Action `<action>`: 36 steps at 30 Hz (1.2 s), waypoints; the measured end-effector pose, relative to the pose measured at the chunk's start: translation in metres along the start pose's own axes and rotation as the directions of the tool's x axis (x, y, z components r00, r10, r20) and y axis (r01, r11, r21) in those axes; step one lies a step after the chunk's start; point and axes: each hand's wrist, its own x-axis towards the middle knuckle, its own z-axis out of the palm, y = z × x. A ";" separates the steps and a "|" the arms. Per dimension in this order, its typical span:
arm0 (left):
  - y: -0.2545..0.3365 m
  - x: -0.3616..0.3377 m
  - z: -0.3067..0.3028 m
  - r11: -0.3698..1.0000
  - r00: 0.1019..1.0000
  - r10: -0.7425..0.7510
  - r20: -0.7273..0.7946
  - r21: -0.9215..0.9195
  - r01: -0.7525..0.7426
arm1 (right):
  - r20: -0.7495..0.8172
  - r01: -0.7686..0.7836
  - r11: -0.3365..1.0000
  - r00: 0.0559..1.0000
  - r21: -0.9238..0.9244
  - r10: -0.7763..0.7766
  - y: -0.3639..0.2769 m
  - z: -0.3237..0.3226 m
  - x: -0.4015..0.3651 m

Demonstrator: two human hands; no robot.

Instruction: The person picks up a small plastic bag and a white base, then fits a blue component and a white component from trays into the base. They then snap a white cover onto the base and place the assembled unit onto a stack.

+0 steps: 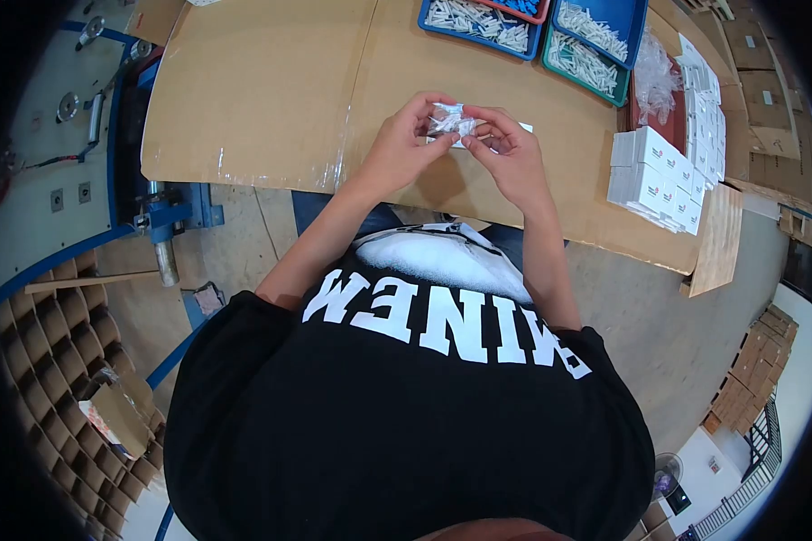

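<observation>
Cardboard tabletop (pixel 262 90) | clear packet (pixel 450 120) between left hand (pixel 406 142), right hand (pixel 512 159) | both pinching it

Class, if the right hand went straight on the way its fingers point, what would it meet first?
Probably the small plastic packet at the fingertips of the right hand; the left hand appears to come next, though depth is hard to judge.

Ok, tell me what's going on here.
A person's left hand and right hand together hold what looks like a small, crinkled, see-through packet, its contents too small to make out, above a cardboard-covered table. Stacked white boxes stand on the right, and trays of white pieces sit at the far edge.
</observation>
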 end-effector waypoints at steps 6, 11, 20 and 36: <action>-0.003 0.001 -0.010 0.901 0.988 0.120 0.099 0.408 -0.150 | -0.045 0.016 0.993 0.999 -0.117 -0.021 0.013 -0.006 -0.005; -0.007 -0.011 -0.007 0.894 0.977 -0.181 0.116 0.434 0.114 | -0.025 0.007 0.940 1.000 -0.342 -0.017 0.033 -0.005 -0.024; -0.063 -0.012 -0.019 0.853 0.990 0.045 0.137 0.510 -0.110 | -0.099 -0.213 0.970 0.974 -0.117 0.202 0.079 -0.003 -0.024; -0.103 0.025 -0.024 0.459 0.924 0.364 0.118 0.840 -0.288 | -0.155 -0.002 0.689 0.975 -0.724 -0.160 0.103 -0.003 0.024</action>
